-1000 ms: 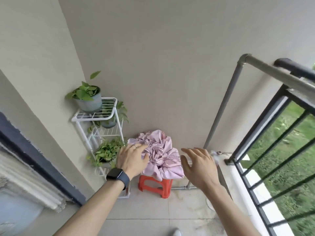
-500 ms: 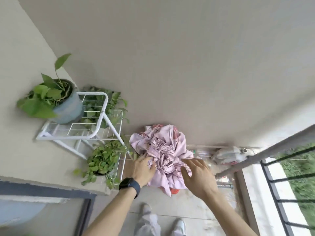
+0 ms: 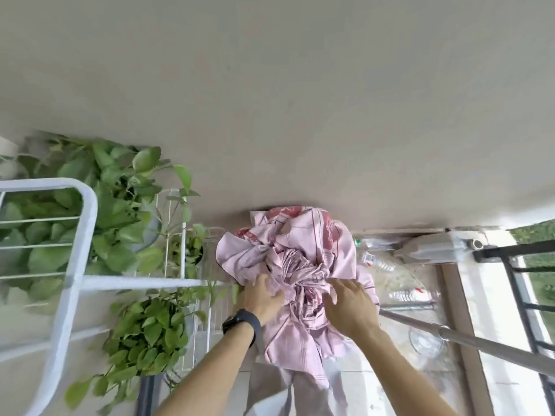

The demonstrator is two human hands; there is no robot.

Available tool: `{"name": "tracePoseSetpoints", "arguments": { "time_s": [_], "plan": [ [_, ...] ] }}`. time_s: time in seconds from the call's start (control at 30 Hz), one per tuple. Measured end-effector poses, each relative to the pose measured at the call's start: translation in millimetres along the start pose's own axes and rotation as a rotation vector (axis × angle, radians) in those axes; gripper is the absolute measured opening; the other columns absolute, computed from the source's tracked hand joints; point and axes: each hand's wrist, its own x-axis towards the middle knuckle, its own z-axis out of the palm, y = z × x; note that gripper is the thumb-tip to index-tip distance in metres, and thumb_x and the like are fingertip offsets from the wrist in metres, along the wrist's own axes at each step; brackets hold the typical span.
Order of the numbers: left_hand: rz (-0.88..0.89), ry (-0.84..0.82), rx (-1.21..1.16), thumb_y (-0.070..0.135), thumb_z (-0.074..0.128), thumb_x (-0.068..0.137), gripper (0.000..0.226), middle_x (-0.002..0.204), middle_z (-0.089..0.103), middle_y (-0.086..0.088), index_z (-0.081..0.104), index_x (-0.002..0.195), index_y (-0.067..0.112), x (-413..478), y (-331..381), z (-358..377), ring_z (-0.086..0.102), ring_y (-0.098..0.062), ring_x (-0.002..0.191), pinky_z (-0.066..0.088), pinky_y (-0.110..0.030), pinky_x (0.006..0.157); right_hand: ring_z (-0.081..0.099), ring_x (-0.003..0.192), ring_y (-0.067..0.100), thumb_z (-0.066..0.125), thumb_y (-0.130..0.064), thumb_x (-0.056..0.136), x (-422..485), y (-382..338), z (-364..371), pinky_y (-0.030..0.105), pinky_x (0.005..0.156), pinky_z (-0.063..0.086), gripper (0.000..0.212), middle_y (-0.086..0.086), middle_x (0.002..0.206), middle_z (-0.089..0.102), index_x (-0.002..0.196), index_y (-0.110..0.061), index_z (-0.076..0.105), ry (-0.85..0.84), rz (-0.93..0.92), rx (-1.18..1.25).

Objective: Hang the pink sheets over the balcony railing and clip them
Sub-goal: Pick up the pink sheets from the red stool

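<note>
A crumpled bundle of pink sheets (image 3: 295, 265) sits low in the middle of the view, against the base of the beige wall (image 3: 285, 100). The left hand (image 3: 260, 298), a dark watch (image 3: 240, 324) on its wrist, presses into the bundle's seven o'clock side, fingers sunk in the folds so its grasp cannot be told. The right hand (image 3: 350, 307) lies on the bundle's four o'clock side with fingers spread and curled onto the cloth, not visibly closed around it. At nine o'clock from the sheets stands a white wire rack (image 3: 72, 235) holding leafy green plants (image 3: 120, 190). At three to four o'clock run a grey metal pole (image 3: 480, 346) and the dark balcony railing (image 3: 516, 265).
</note>
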Motion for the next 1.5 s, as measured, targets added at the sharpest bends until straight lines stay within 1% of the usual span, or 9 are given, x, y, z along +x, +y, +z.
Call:
{"name": "tracePoseSetpoints", "arguments": {
  "time_s": [0.23,0.33,0.43,0.6,0.73,0.87,1.0,1.3,1.5],
  "plan": [
    [-0.057,0.082,-0.153,0.091,0.059,0.051,0.119,0.155,0.028,-0.014,0.004,0.147,0.048,88.8,7.8,44.2,0.038,-0.038,0.136,0.044,-0.042,0.096,-0.001,0.152,0.034,0.053,-0.062,0.088,136.3,4.4,36.7,0.059,0.115,0.024,0.092,0.0,0.164,-0.022,0.151,-0.052,-0.012,0.082,0.051,0.127],
    [-0.044,0.099,-0.063,0.071,0.068,0.067,0.097,0.148,0.04,-0.013,0.015,0.144,0.043,106.2,2.0,57.3,0.045,-0.036,0.131,0.047,-0.044,0.097,0.028,0.144,0.044,0.057,-0.053,0.092,163.2,13.9,54.8,0.062,0.104,0.042,0.075,0.014,0.164,0.007,0.152,-0.043,0.012,0.011,0.103,0.158],
    [0.016,0.121,0.001,0.055,0.07,0.08,0.06,0.112,0.065,-0.004,0.04,0.125,0.029,99.4,0.7,43.7,0.065,-0.03,0.095,0.052,-0.035,0.069,0.063,0.096,0.039,0.049,-0.023,0.099,154.2,17.9,47.7,0.043,0.074,0.052,0.029,0.018,0.112,0.06,0.127,-0.019,0.045,0.033,0.113,0.186],
    [0.2,0.11,-0.213,0.042,0.075,0.081,0.044,0.104,0.066,0.013,0.053,0.117,0.029,25.8,23.5,-12.9,0.065,-0.015,0.091,0.055,-0.036,0.078,0.053,0.065,0.026,0.049,0.0,0.089,73.7,14.0,-33.2,0.035,0.053,0.034,0.016,0.015,0.086,0.064,0.102,-0.008,0.045,0.233,0.102,0.476],
    [0.412,0.128,-0.319,0.031,0.077,0.081,0.047,0.11,0.045,0.028,0.05,0.12,0.029,-56.2,61.2,-70.4,0.047,0.007,0.102,0.036,-0.004,0.087,0.051,0.064,0.021,0.051,-0.008,0.095,-14.1,5.8,-104.5,0.028,0.051,0.033,0.01,0.0,0.075,0.057,0.096,-0.016,0.045,0.369,0.019,0.542],
    [0.619,0.104,-0.302,0.033,0.08,0.072,0.037,0.088,0.069,0.006,0.059,0.103,0.032,-128.0,111.2,-125.8,0.064,-0.026,0.077,0.053,-0.038,0.076,0.058,0.068,0.016,0.059,-0.025,0.095,-92.8,-16.4,-173.6,0.029,0.057,0.045,0.009,-0.01,0.077,0.063,0.101,-0.02,0.055,0.454,-0.071,0.565],
    [0.867,0.135,-0.324,0.021,0.08,0.069,0.025,0.058,0.049,0.012,0.056,0.076,0.027,-197.8,165.9,-185.0,0.039,-0.011,0.055,0.035,-0.031,0.056,0.058,0.066,0.006,0.057,-0.03,0.097,-156.6,-42.8,-246.3,0.022,0.056,0.041,0.004,-0.014,0.076,0.063,0.098,-0.026,0.055,0.611,-0.179,0.531],
    [1.307,0.441,-0.302,0.023,0.077,0.07,0.016,0.06,0.059,0.006,0.061,0.073,0.023,-371.5,268.7,-281.5,0.049,-0.011,0.056,0.041,-0.029,0.058,0.068,0.093,0.014,0.065,-0.044,0.087,-295.8,-70.8,-393.7,0.045,0.093,0.054,0.023,-0.006,0.099,0.071,0.104,-0.027,0.066,0.949,-0.431,0.756],
    [1.561,0.648,-0.327,0.022,0.073,0.071,0.011,0.066,0.066,0.009,0.065,0.077,0.026,-489.7,315.4,-316.4,0.058,-0.013,0.061,0.048,-0.026,0.062,0.018,0.147,0.007,0.089,-0.05,0.058,-375.3,-62.4,-418.2,0.032,0.117,0.021,0.123,-0.014,0.16,0.017,0.154,-0.042,0.011,0.715,-0.591,0.558]
  ]
}}
